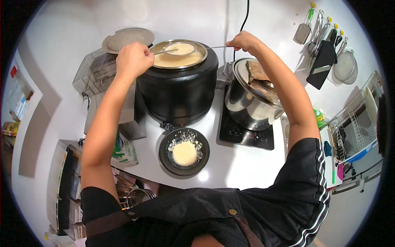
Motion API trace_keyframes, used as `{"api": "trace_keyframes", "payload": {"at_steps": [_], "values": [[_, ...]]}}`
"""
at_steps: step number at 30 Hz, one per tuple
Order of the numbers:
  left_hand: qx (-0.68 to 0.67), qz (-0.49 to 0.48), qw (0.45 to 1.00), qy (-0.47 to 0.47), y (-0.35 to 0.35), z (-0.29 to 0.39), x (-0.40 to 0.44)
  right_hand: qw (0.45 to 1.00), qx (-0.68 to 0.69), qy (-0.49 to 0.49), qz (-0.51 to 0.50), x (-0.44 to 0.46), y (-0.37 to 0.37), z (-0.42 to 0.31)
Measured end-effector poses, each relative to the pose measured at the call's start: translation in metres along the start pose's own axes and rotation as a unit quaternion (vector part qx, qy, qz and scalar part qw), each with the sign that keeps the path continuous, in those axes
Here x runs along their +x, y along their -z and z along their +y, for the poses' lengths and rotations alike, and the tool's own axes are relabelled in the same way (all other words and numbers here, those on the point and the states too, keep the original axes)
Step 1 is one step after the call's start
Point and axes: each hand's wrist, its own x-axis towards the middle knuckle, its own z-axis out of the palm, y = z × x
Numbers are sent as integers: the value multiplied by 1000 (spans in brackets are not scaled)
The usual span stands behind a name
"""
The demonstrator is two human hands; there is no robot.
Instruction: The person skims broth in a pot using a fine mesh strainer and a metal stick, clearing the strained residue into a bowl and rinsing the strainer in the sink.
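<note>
1. One thin utensil [161, 52] clamped in left hand [135, 59], one apparent strainer [195, 49] in right hand [245, 41].
2. Both reach over black pot [177, 96], twelve o'clock from bowl [164, 159].
3. Slack right grip could spill cream-coloured liquid [184, 48].

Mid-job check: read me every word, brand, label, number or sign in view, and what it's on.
No text reads clearly.
Green-and-white bag: printed, too blurred to read.
Hotplate control panel: small marks and a red glow, too small to read.
Yellow packet on the left: too blurred to read.
Black kettle: no lettering I can make out, only a small red spot low on the front.
</note>
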Motion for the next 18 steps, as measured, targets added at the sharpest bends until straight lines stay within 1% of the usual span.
{"api": "trace_keyframes", "payload": {"at_steps": [2,5,8,10,12,14,15,17,18], "values": [[-30,-13,999,-19,3,0,-1,1000,3,-1,7,1,2,1],[-10,2,1000,-22,7,2,-5,1000,-1,-4,0,-2,4,2],[-8,-12,1000,-3,8,-5,-3,1000,2,1,10,-1,3,3],[-5,-9,1000,-10,10,-2,-3,1000,3,8,-6,-1,4,5],[-1,-11,1000,-13,11,-2,-5,1000,4,3,2,-2,4,6],[20,-16,1000,13,12,-4,-4,1000,3,0,10,-2,3,5],[20,-15,1000,12,13,-2,-4,1000,-2,-5,5,-1,4,5],[13,-7,999,-48,14,2,-7,1000,-7,-11,-1,0,5,7],[13,-8,999,-47,14,2,-7,1000,-1,-13,5,-1,4,7]]}}
